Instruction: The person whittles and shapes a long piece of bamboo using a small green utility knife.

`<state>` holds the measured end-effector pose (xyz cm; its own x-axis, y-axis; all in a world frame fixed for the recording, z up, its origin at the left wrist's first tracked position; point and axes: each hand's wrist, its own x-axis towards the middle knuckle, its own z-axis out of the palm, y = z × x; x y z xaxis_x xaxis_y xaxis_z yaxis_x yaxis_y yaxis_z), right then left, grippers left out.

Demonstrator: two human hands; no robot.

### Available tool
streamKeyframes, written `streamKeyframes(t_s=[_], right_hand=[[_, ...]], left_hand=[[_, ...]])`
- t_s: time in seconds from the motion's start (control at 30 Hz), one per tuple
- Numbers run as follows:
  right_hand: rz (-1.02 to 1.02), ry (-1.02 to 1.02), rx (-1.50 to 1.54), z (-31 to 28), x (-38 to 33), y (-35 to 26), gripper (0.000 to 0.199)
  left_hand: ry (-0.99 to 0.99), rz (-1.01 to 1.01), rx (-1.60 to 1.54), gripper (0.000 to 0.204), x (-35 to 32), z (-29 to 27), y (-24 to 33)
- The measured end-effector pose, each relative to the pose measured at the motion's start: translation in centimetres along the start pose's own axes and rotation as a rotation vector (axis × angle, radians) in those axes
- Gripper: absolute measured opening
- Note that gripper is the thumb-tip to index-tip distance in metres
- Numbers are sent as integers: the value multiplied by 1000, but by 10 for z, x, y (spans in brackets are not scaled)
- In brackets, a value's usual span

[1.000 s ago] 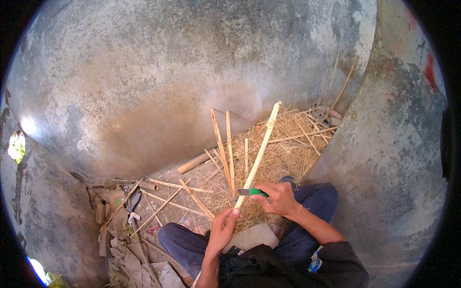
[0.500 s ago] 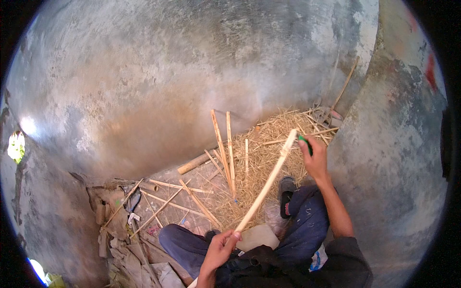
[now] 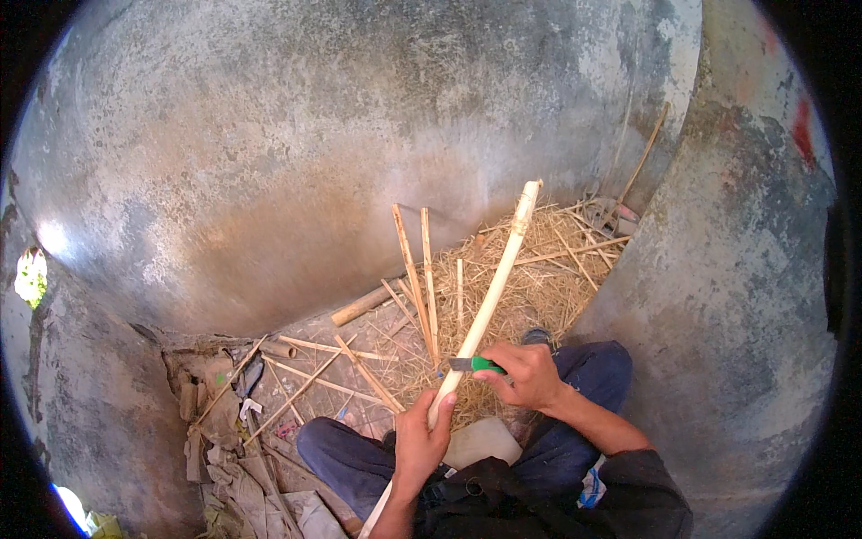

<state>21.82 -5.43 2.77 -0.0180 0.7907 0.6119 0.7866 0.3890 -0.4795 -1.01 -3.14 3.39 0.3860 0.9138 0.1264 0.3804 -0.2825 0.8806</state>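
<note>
The long pale strip (image 3: pixel 489 301) slants across the near side of the shavings heap (image 3: pixel 549 256), its top end standing over it. On that near side, the left hand's (image 3: pixel 420 442) thumb and fingers wrap the strip, while the right hand's (image 3: pixel 521 373) fingers curl around the green-handled knife (image 3: pixel 488 366), blade against the strip just above the left thumb. A loosened grip or a skidding blade could cut that thumb; a knot could snag the edge. Whether the pale lump (image 3: pixel 485 442) nearer than the heap is a container cannot be told.
</note>
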Motion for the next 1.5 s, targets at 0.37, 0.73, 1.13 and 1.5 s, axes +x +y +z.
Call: streamKeyframes(t_s=[0.37,0.73,1.13,1.5], right_hand=[[175,296,-174,-47,36,71,25],[-7,23,52,3,0,7,26],[-64,133,-48,7,19,18,27],[202,302,-145,-29,48,78,25]], left_hand=[[-133,-187,3,37,-32,-5,-11],[-69,-100,-68,36,-6,-6,-8],[11,-117,75,37,1,-6,10],[-88,-168,-6,37,-31,-10,-21]])
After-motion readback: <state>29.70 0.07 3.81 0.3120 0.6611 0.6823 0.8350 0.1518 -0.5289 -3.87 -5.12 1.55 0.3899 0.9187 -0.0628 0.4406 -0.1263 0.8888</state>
